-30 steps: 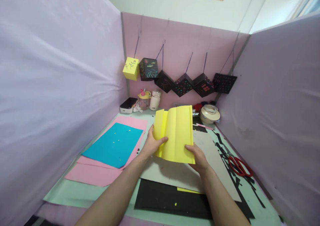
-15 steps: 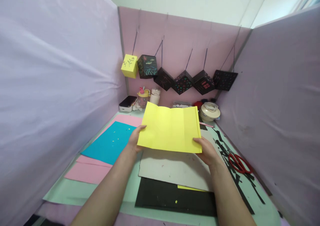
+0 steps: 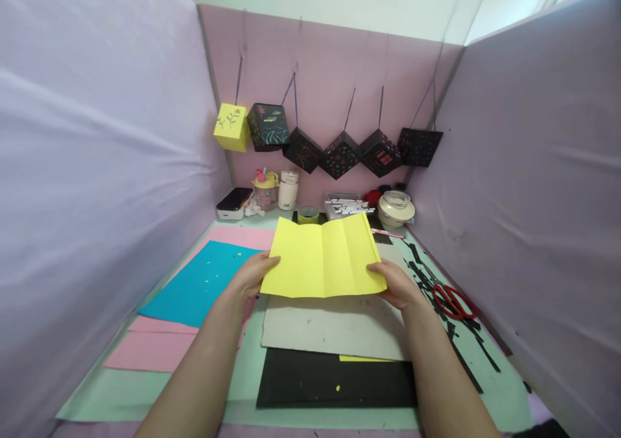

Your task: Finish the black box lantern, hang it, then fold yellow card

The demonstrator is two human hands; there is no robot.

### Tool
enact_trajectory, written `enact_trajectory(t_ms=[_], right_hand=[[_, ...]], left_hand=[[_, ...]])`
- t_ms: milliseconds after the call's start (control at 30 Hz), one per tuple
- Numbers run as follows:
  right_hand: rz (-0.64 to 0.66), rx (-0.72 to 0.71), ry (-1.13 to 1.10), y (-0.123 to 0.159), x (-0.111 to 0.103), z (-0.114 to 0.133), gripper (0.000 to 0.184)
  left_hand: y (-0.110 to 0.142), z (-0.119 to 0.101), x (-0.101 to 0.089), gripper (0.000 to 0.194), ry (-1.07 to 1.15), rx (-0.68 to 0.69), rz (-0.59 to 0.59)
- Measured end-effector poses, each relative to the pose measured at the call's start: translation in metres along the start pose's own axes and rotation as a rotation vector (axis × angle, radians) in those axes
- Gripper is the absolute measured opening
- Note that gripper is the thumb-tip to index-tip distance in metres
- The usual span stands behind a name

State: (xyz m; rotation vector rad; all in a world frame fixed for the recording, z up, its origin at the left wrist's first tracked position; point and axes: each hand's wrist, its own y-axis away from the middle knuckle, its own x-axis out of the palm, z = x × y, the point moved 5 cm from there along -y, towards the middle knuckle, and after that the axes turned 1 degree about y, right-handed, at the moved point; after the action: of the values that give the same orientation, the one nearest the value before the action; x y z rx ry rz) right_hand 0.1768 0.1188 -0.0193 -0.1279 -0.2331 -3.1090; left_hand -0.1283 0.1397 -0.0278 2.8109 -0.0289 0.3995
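Head view: a creased yellow sheet [image 3: 323, 260] stretched between two hands, held up over a pale board [image 3: 330, 328].

Its long axis runs left to right across the person's front, the creases running between near and far edges, the broad face turned up toward the wearer and a narrow folded strip along the right end. Left hand [image 3: 252, 274] pinches the left end and right hand [image 3: 395, 281] the right, each thumb lying on top; the fingers underneath are mostly hidden from me. Left forearm [image 3: 198, 360] and right forearm [image 3: 436, 367] reach in from the near side, angling slightly toward each other. Behind, a white bottle [image 3: 288, 193] has a small mark too tiny to read, and a hanging yellow box [image 3: 231, 127] bears a drawn plant.
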Motion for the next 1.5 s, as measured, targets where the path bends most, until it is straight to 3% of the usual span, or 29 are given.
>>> enact_trajectory(t_ms=[100,267,367,500,567,733,833,1000,1100,1200,1333,1500], right_hand=[[0.078,0.078,0.116,-0.003,0.001,-0.009,0.041],[-0.197,-0.035,0.553,-0.010,-0.018,-0.012,0.071],[-0.148,-0.007,0.705,-0.012,-0.018,-0.016,0.084],[-0.040,0.017,0.881,-0.012,-0.014,-0.018,0.082],[-0.036,0.012,0.935,-0.013,-0.014,-0.018,0.079],[-0.015,-0.008,0.934,-0.013,-0.012,-0.018,0.070],[-0.048,0.038,0.996,-0.012,-0.015,-0.019,0.077],[-0.040,0.043,1.047,-0.010,-0.014,-0.021,0.078],[0.029,-0.008,1.016,-0.008,-0.006,-0.021,0.070],[0.085,-0.089,0.996,-0.007,0.000,-0.018,0.060],[-0.005,-0.109,1.077,-0.007,-0.004,-0.012,0.056],[-0.078,-0.104,1.124,-0.004,-0.004,-0.008,0.053]], left_hand=[[-0.005,0.004,-0.004,0.044,-0.152,0.007,-0.067],[-0.011,0.000,-0.019,0.062,-0.576,0.163,-0.353],[-0.008,-0.008,-0.021,0.064,-0.976,0.255,-0.496],[0.012,-0.019,0.002,0.068,-1.496,0.400,-0.670],[0.025,-0.018,0.022,0.063,-1.641,0.470,-0.680],[0.047,0.008,0.071,0.046,-1.891,0.599,-0.454],[0.046,0.020,0.076,0.043,-1.944,0.590,-0.334],[0.032,0.033,0.075,0.044,-1.767,0.588,-0.055],[0.031,0.046,0.091,0.046,-1.648,0.623,0.148],[0.034,0.058,0.106,0.048,-1.622,0.582,0.279],[0.039,0.065,0.112,0.060,-1.653,0.518,0.380],[0.040,0.064,0.110,0.059,-1.666,0.508,0.394]])
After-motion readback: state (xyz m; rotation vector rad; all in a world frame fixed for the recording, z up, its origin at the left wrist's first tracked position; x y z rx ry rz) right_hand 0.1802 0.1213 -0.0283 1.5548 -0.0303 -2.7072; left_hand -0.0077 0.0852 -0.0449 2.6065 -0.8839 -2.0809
